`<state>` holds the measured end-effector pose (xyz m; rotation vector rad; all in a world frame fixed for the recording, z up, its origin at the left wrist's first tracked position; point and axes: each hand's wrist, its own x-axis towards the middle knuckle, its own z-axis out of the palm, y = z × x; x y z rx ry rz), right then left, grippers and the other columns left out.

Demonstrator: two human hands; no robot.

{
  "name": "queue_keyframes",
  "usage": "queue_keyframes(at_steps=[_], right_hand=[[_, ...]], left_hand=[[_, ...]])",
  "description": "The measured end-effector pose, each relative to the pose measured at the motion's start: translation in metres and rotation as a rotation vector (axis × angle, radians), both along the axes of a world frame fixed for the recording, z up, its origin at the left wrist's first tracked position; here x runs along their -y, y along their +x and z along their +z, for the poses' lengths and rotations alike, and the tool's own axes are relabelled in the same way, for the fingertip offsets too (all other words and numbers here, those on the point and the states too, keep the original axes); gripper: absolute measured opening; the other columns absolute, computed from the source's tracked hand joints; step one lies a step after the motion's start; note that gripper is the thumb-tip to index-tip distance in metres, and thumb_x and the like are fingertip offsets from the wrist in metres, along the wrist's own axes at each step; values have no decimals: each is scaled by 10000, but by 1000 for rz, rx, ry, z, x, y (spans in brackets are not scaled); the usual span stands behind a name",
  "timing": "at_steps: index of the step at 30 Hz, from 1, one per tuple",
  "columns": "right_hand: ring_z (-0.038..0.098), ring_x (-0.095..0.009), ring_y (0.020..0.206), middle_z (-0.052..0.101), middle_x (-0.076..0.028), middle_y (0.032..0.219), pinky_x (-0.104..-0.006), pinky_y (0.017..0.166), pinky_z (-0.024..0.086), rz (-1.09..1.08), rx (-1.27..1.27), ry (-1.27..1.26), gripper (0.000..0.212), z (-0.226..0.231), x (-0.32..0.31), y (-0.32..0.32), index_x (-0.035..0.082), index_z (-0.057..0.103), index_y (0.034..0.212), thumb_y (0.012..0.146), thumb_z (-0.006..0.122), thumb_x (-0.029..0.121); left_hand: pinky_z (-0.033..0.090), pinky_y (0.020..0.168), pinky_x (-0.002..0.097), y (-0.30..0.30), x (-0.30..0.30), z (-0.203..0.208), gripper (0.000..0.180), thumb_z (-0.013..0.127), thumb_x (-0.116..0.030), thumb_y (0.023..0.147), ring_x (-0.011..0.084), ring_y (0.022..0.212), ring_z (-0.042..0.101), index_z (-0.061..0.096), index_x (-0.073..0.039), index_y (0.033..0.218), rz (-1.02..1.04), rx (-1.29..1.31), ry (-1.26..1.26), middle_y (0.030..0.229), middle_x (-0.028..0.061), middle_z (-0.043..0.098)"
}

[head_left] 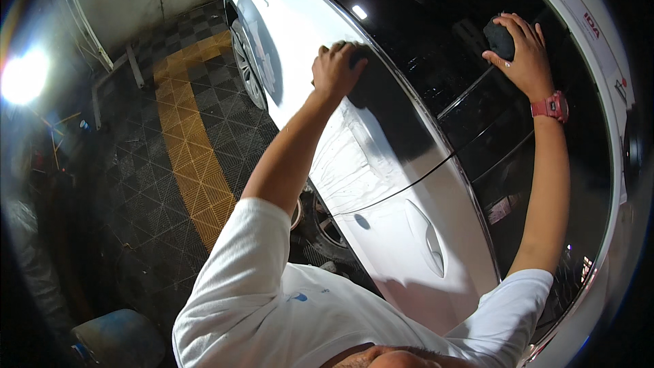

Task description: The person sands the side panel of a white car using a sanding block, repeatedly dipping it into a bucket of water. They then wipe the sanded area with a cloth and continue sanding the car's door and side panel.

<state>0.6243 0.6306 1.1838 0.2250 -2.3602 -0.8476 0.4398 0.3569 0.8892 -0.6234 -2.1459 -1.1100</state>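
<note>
A white car (368, 252) with dark glass (436, 34) stretches diagonally across the view. On that glass, my right hand (528, 58) presses a rounded black pad that looks like a sponge (499, 39); its fingers curve around the right side. My left hand (335, 68) is at the white side panel just below the window trim, fingers curled. Something dark shows between its thumb and fingers, but I cannot tell an object from shadow. Below that hand, the panel has a wrinkled, streaky patch (354, 157). A red watch (550, 105) is on my right wrist.
Dark floor tiles (136, 184) with a yellow band (184, 123) lie left of the car. A bright lamp (24, 75) shines at far left, near a metal frame (99, 88). A blue-grey rounded container (122, 337) stands at lower left. A door handle (432, 245) projects nearer my body.
</note>
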Motion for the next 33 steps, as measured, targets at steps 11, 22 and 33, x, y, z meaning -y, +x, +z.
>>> queue_keyframes(at_steps=[11, 22, 33], right_hand=[[546, -315, 1455, 591, -70, 1523, -658, 1313, 251, 133, 58, -35, 708, -14, -15, 11, 206, 588, 1441, 838, 917, 379], [537, -304, 1467, 580, -67, 1524, -646, 1323, 252, 94, 81, -36, 732, -16, -18, 17, 211, 587, 1444, 818, 931, 370], [553, -286, 1451, 593, -47, 1510, -617, 1338, 251, 52, 70, -37, 751, -21, -20, 17, 212, 595, 1449, 804, 942, 379]], left_hand=[[582, 986, 487, 29, -8, -11, 492, 802, -369, 930, 369, 1174, 669, 712, -194, 1381, -202, 149, -193, 1415, 77, 715], [603, 961, 475, 83, -17, -1, 586, 833, -342, 919, 360, 1152, 705, 670, -139, 1444, -266, -145, -173, 1452, 112, 693], [610, 925, 499, 65, -20, 5, 498, 819, -342, 929, 360, 1089, 706, 723, -137, 1372, -233, -170, -178, 1330, 130, 746]])
